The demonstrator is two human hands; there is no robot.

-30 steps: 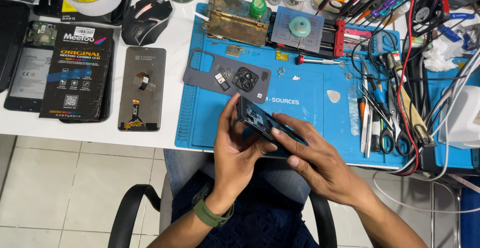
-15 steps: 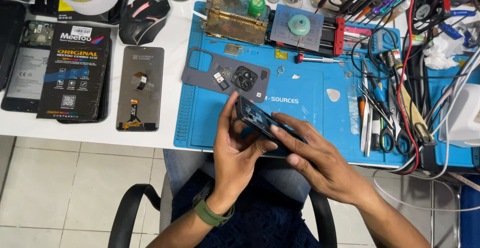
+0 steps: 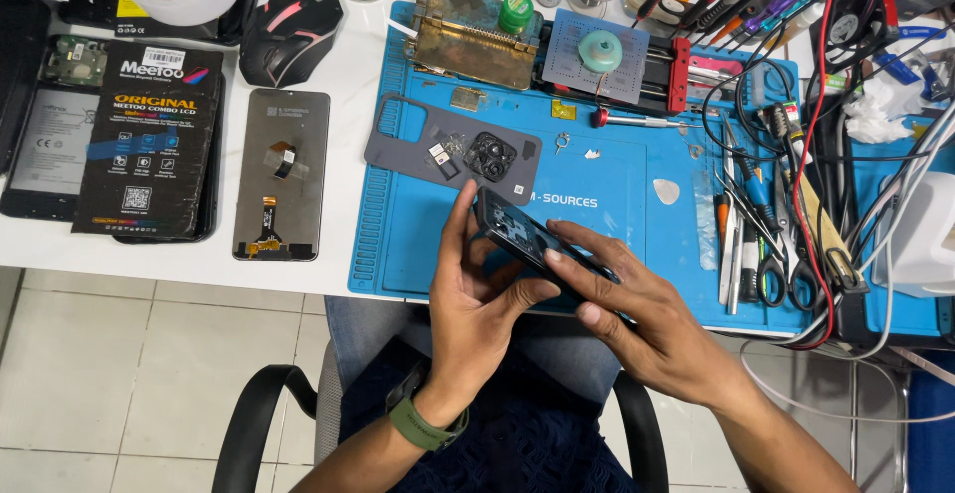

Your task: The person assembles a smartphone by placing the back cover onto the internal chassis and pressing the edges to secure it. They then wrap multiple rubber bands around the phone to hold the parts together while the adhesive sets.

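Not much has shifted in the last second: both hands still clamp the dark phone body (image 3: 537, 242) over the mat's near edge. Left hand (image 3: 477, 304) fingers wrap its near end, right hand (image 3: 642, 319) fingers press along its top. Just beyond the fingertips lies the grey back cover (image 3: 453, 150), then the blue mat (image 3: 617, 185) and tools, so it's still being worked by hand.

We sit on a black-armed chair (image 3: 261, 423) at a white table (image 3: 338, 95), pale floor tiles (image 3: 129, 374) evenly lit beneath us.
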